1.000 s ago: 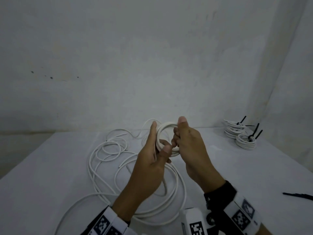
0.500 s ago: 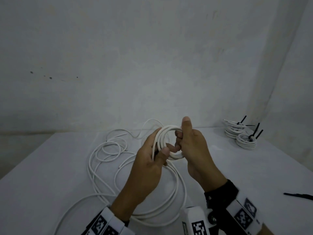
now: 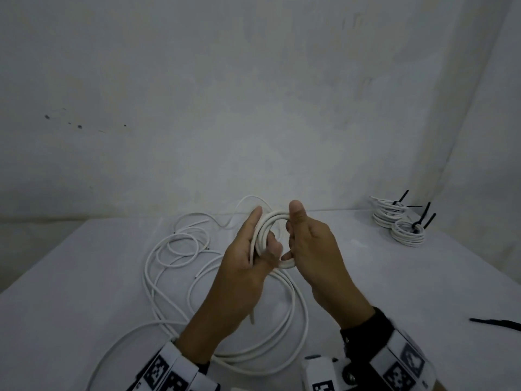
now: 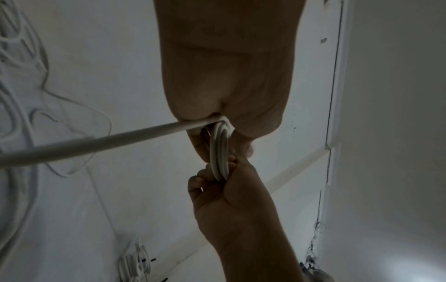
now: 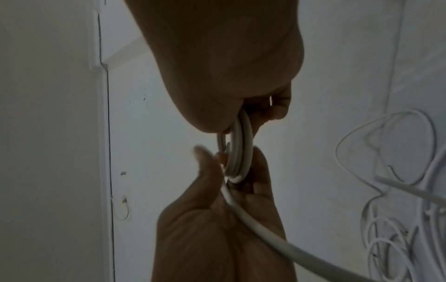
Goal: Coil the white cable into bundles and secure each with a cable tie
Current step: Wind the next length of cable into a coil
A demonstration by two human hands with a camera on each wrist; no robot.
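From the head view, the coil (image 3: 270, 238) is seen raised above the table (image 3: 366, 277), thicker by a turn than a second ago; the left hand (image 3: 248, 266) grips one side, the right hand (image 3: 313, 249) pinches the other. In the left wrist view, loose cable (image 4: 96, 141) is fed from the table. In the right wrist view, several turns are shown stacked, so winding is judged unfinished.

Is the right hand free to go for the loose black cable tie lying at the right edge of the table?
Probably not yet. The right hand grips the coil together with the left hand. Nothing lies between it and the black cable tie.
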